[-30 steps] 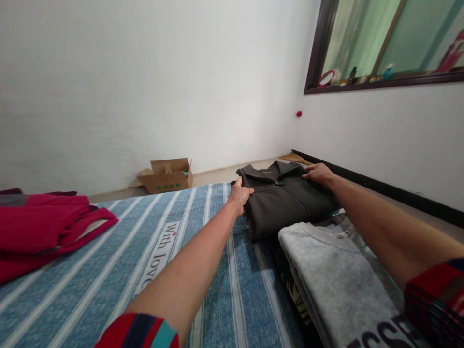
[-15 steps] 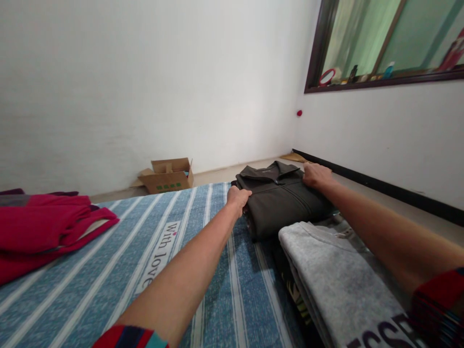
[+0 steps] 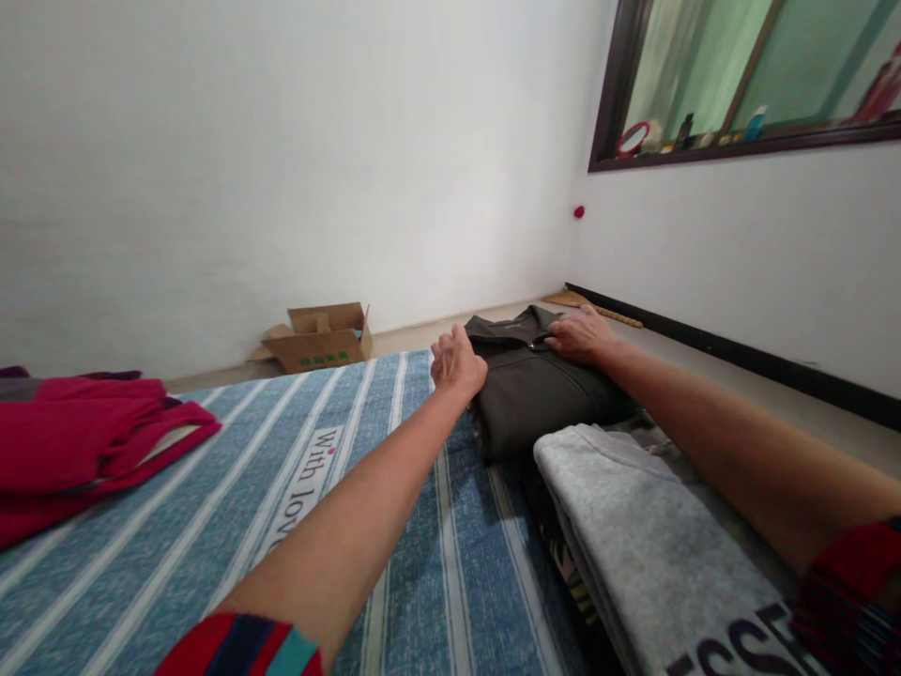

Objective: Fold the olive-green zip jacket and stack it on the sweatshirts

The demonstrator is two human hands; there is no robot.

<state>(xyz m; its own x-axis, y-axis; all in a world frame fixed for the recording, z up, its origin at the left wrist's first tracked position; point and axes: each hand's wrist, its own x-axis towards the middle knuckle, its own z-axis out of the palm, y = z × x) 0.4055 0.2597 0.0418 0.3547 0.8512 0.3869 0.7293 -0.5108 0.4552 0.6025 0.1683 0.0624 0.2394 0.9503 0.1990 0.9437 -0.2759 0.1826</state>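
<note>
A folded dark jacket with a collar and front zip lies at the bed's far end, on top of other folded cloth. My left hand is at its left edge beside the collar, with the fingers bent and a little apart. Over the right side of the collar, near the zip pull, is my right hand, its fingers closed on the fabric there. Nearer to me, a folded light grey sweatshirt with dark lettering tops another stack, partly under my right forearm.
A blue-and-white striped bedsheet covers the bed. Red clothing lies at the left. Beyond the bed, an open cardboard box stands on the floor by the wall. A window ledge with small items is at the upper right.
My right hand has moved left from the jacket's right shoulder onto its collar. My left hand has let go of the left edge and shifted slightly up and away.
</note>
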